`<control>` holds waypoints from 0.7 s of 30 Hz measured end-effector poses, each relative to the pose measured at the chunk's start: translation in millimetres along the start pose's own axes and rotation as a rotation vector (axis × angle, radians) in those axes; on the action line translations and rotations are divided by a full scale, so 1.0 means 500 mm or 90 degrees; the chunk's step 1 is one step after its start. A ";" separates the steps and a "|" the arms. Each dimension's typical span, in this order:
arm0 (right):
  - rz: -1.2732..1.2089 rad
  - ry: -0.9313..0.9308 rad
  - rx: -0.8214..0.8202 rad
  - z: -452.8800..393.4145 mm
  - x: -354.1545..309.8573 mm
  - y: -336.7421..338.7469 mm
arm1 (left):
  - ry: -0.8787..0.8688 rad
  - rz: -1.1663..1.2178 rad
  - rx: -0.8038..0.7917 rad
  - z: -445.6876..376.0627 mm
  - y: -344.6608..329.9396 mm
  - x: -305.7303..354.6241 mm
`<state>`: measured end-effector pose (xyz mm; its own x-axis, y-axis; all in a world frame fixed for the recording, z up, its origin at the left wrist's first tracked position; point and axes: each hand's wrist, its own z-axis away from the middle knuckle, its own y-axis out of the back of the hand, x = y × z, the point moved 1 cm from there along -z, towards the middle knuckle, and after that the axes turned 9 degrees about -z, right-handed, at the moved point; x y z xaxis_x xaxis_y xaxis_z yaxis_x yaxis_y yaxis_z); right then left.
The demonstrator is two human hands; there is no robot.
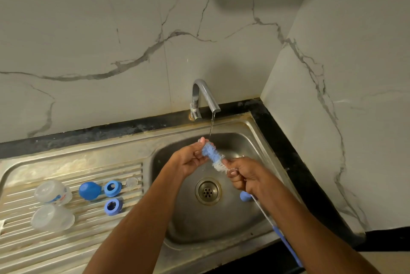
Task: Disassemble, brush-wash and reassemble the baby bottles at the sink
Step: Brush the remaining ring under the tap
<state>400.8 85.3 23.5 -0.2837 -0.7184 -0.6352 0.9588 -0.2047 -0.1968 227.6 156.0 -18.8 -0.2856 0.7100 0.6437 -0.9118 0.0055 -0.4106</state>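
Bottles [53, 205] on ribbed steel drainboard [73, 169]

You have the blue-and-white bottle brush [214, 158] over the sink [250, 128], bristles under the running water. Left of the sink lie two clear bottles [52, 205] on their sides, a blue cap [89, 190], two blue rings [113, 197] and a clear teat [131, 182].

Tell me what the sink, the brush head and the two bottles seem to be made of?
Sink: looks like stainless steel, a dull brushed grey sheen with stains. Brush head: probably nylon or similar soft bristles, blue and white, frayed at the ends. Bottles: likely clear plastic, cloudy and see-through; glass cannot be ruled out.
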 end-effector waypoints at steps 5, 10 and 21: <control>0.359 0.296 0.099 -0.003 0.009 0.017 | 0.051 -0.130 0.054 -0.006 0.010 0.003; 1.018 0.691 0.242 -0.002 0.060 0.010 | 0.072 -0.134 0.056 -0.007 -0.009 0.005; 0.094 0.115 0.041 -0.008 0.022 0.011 | 0.032 -0.060 0.020 0.004 -0.005 0.016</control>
<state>402.7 79.1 12.3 -0.1324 -0.6148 -0.7775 0.9872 -0.1524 -0.0475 226.9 160.3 -11.0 -0.1832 0.7417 0.6452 -0.9431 0.0526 -0.3284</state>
